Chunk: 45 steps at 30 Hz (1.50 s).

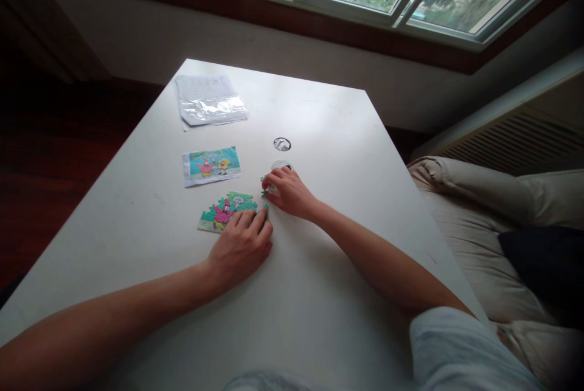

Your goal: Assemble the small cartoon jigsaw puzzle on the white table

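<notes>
A partly joined jigsaw puzzle lies on the white table, showing a pink starfish and a pale squid-like cartoon figure on green. Over its lower right part rests my left hand, fingers lying apart on the pieces and covering some of them. My right hand is just beyond the puzzle's right side, with thumb and fingers closed on a small green puzzle piece. That piece is apart from the joined section and partly hidden by the fingers. Behind the puzzle lies a printed picture card with the same cartoon figures.
Papers with a clear plastic sleeve lie at the far left of the white table. A round hole is in the tabletop, and a second round item sits behind my right hand. A beige sofa stands to the right.
</notes>
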Each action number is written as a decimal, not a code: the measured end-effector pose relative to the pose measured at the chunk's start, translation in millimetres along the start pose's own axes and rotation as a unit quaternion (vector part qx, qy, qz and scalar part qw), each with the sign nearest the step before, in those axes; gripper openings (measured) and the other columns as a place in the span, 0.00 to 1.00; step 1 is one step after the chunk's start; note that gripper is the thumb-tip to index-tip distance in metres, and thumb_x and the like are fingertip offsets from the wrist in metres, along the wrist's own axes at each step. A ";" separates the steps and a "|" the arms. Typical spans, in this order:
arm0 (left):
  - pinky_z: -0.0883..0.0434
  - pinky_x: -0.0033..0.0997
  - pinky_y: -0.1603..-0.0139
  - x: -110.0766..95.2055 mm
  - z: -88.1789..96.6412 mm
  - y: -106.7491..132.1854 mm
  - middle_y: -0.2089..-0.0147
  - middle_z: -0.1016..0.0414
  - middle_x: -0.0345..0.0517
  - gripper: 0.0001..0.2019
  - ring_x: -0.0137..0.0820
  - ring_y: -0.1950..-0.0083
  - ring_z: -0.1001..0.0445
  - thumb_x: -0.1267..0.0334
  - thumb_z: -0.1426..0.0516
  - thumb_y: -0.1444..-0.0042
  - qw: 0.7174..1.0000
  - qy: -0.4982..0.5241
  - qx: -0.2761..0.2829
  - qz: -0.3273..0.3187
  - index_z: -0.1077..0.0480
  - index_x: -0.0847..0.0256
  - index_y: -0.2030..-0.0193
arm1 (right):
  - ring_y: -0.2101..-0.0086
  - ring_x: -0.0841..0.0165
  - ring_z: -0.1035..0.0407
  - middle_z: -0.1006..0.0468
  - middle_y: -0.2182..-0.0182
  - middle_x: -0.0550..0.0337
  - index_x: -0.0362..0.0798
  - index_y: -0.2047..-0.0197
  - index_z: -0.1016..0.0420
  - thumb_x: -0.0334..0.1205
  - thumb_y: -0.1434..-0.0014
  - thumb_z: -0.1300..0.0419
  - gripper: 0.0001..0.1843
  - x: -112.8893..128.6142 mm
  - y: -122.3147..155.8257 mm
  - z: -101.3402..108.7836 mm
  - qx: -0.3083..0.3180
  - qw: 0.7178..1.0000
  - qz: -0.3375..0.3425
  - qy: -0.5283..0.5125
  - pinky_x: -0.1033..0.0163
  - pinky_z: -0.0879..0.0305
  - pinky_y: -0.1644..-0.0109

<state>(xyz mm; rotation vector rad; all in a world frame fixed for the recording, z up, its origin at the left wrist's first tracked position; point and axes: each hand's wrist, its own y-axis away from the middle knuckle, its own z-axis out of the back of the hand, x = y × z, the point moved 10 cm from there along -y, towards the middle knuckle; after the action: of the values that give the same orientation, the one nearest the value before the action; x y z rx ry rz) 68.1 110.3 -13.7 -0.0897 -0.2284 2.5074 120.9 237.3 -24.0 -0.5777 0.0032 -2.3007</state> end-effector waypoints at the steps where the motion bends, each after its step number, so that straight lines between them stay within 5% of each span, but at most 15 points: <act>1: 0.30 0.52 0.43 0.0 -1.1 0.0 0.35 0.31 0.61 0.13 0.51 0.40 0.31 0.63 0.43 0.37 1.000 0.002 0.002 0.000 0.29 0.65 0.48 | 0.54 0.60 0.35 0.23 0.58 0.55 0.50 0.58 0.26 0.34 0.38 0.37 0.05 1.6 3.3 1.0 -0.003 1.000 0.005 -0.018 0.55 0.43 0.48; 7: 0.31 0.51 0.41 -2.4 -4.7 -0.7 0.33 0.32 0.59 0.14 0.50 0.39 0.31 0.64 0.43 0.37 1.000 0.012 0.007 -0.018 0.30 0.64 0.46 | 0.62 0.67 0.30 0.21 0.64 0.60 0.49 0.61 0.26 0.31 0.37 0.41 0.04 -4.7 19.6 13.0 -0.072 0.988 -0.003 -0.138 0.60 0.40 0.49; 11: 0.31 0.49 0.41 -3.7 -5.6 -0.8 0.33 0.32 0.58 0.14 0.48 0.39 0.31 0.65 0.45 0.35 1.000 0.011 0.010 -0.026 0.30 0.64 0.45 | 0.64 0.70 0.29 0.21 0.62 0.59 0.50 0.59 0.22 0.33 0.34 0.43 0.08 -5.5 24.3 11.6 -0.049 0.980 0.017 -0.190 0.65 0.36 0.57; 19: 0.32 0.50 0.40 -4.8 -6.3 -0.3 0.34 0.31 0.59 0.14 0.48 0.38 0.32 0.64 0.45 0.36 0.999 0.024 0.012 -0.028 0.30 0.64 0.45 | 0.61 0.68 0.27 0.20 0.60 0.57 0.49 0.53 0.21 0.31 0.34 0.44 0.11 -1.5 25.4 -0.7 0.008 0.983 0.019 -0.183 0.64 0.34 0.55; 31: 0.32 0.50 0.40 -3.9 -5.6 -1.1 0.34 0.31 0.59 0.13 0.48 0.39 0.32 0.63 0.45 0.35 0.999 0.029 0.009 -0.031 0.30 0.64 0.46 | 0.62 0.65 0.33 0.24 0.68 0.59 0.49 0.60 0.21 0.31 0.37 0.39 0.06 -1.5 25.5 3.1 -0.019 0.989 0.017 -0.147 0.61 0.37 0.54; 45: 0.33 0.50 0.40 -4.2 -4.7 -1.6 0.35 0.31 0.58 0.13 0.47 0.39 0.32 0.63 0.45 0.35 0.999 0.023 0.006 -0.027 0.29 0.63 0.46 | 0.59 0.64 0.35 0.26 0.65 0.58 0.50 0.62 0.23 0.34 0.36 0.37 0.03 -1.5 25.7 0.5 -0.026 0.996 -0.002 -0.087 0.59 0.40 0.51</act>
<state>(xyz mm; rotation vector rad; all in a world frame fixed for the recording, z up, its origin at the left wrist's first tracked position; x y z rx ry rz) 73.0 109.8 -18.0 -0.1336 -0.1939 2.4498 139.4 220.0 -28.5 -0.8042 -0.0207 -2.2531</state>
